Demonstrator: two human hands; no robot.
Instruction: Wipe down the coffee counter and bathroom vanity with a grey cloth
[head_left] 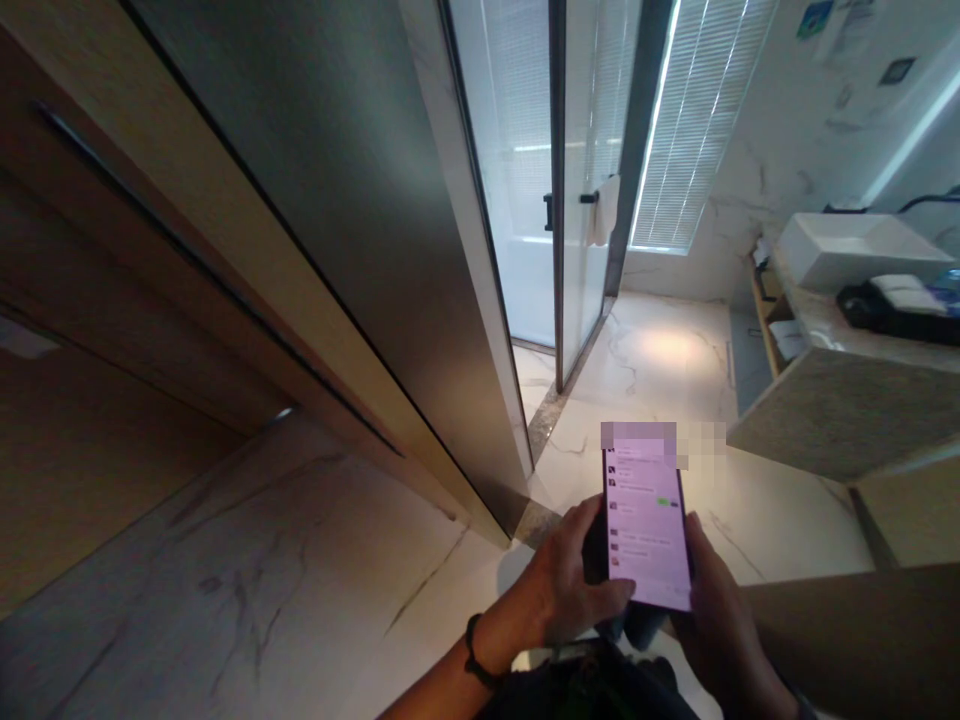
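Note:
A smartphone [646,530] with a lit, pinkish screen is held upright in front of my body. Rows of chat messages show on it, too small to read, and its top is blurred out. My left hand [574,575] grips the phone's left side, the thumb lying on the lower left of the screen. Around that wrist is a dark bracelet [478,650]. My right hand [716,600] is closed along the right edge, its fingers mostly hidden behind the phone. Below the phone, my dark clothing and shoes show in part.
A glass shower door [592,200] with a white towel [604,212] stands ahead. At right, a stone counter [847,350] carries a white basin [855,245] and a dark tray [900,312]. A wood-framed panel [315,280] rises at left above the marble floor [360,570]. Blinds [697,120] cover the window.

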